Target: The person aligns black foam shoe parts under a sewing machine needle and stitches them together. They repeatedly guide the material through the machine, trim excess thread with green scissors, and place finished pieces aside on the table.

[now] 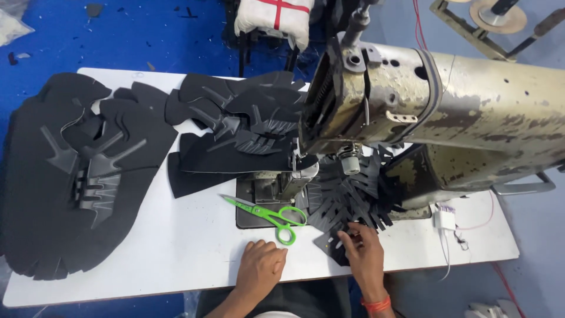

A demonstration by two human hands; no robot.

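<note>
My right hand (364, 247) pinches the near edge of a stack of black cut strips (347, 200) fanned out under the sewing machine head (412, 106). Resting on the white table (176, 247) with loosely curled fingers, my left hand (261, 265) holds nothing. It lies just below the green-handled scissors (271, 215), which sit beside the machine's needle plate (265, 194).
A large pile of black cut fabric panels (76, 176) covers the left of the table, with more panels (235, 129) behind the needle area. A small white plug with a cable (444, 221) lies at the right. Blue floor (118, 35) surrounds the table.
</note>
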